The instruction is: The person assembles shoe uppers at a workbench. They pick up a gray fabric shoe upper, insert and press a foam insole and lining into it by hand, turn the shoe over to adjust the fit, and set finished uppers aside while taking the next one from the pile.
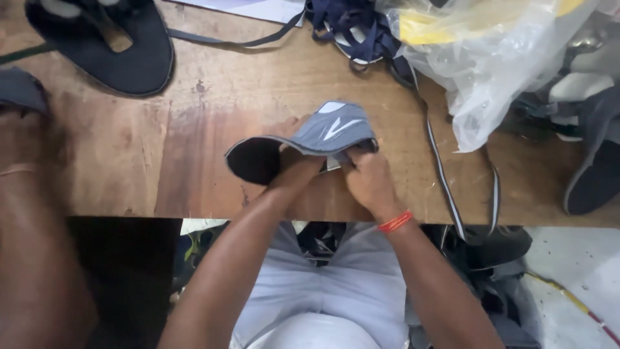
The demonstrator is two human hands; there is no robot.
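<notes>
A grey shoe upper [326, 131] with white stripes and a black inner lining lies just above the near edge of the wooden table [194, 148]. My left hand [298, 169] grips it from underneath on the left side, fingers tucked into the black lining. My right hand [368, 178], with a red thread band at the wrist, pinches the upper's right lower edge. Both hands hold the piece together, a little off the tabletop.
A black shoe piece [123, 45] lies at the far left. Dark blue straps [352, 29] and a crumpled clear plastic bag [491, 58] sit at the back right. A grey strap [445, 174] trails to the table's edge. More shoe parts [594, 148] lie right. Another person's arm [32, 245] is at left.
</notes>
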